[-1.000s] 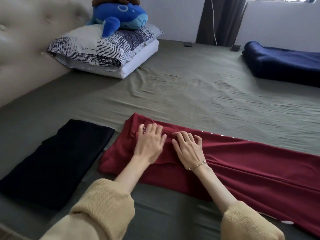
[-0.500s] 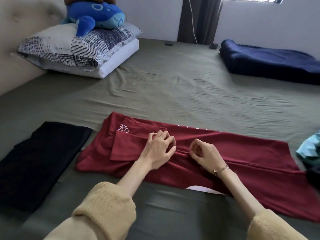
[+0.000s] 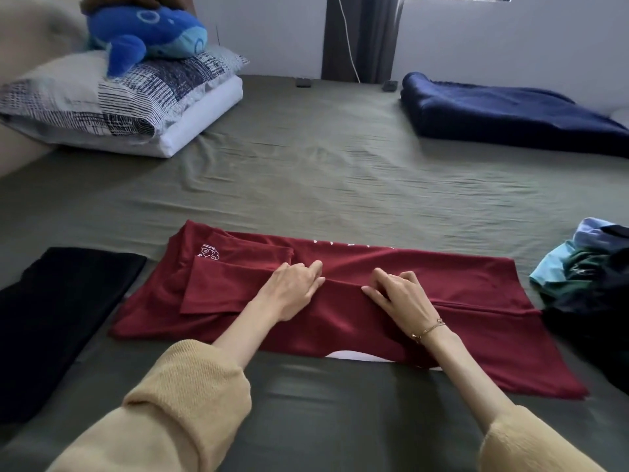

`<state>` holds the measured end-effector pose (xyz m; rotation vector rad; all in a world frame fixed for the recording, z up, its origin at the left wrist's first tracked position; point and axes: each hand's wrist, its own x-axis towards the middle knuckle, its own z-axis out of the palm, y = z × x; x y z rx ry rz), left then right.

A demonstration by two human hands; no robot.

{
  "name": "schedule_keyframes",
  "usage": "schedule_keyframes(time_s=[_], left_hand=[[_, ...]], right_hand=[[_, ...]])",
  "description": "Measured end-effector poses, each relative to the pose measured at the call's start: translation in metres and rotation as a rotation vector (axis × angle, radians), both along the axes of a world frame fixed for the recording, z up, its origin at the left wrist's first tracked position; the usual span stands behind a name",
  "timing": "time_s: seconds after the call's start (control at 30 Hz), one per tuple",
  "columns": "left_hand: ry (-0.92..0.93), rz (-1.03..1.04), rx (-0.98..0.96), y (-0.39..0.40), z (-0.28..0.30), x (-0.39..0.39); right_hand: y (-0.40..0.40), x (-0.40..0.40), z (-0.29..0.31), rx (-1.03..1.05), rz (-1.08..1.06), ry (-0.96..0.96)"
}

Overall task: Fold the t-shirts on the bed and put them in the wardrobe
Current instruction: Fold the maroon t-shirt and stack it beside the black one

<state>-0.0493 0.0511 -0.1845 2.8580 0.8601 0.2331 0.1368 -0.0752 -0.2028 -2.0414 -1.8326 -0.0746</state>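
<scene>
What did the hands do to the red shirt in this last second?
The left hand and right hand slid apart along the dark red folded t-shirt, exposing its folded sleeve; both now rest on its centre fold. The black folded garment stayed put.

Your left hand (image 3: 294,289) and right hand (image 3: 396,294) cover the middle fold of the dark red cotton t-shirt (image 3: 459,294), so you cannot see whether their fingertips pinch it. The folded black garment (image 3: 58,318) and the heap of blue and green clothes (image 3: 585,274) run past the picture's edges.
</scene>
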Motion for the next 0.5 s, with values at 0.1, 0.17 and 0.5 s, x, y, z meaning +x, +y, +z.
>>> schedule_keyframes(time_s=[0.1, 0.17, 0.5], left_hand=[[0.071, 0.000, 0.094, 0.000, -0.012, 0.002], [0.113, 0.026, 0.170, 0.000, -0.018, 0.002], [-0.020, 0.110, 0.492, -0.002, -0.037, 0.008]], right_hand=[[-0.004, 0.007, -0.001, -0.032, -0.052, -0.020], [-0.007, 0.014, -0.003, -0.049, -0.125, -0.110], [-0.037, 0.050, -0.008, -0.030, -0.324, -0.207]])
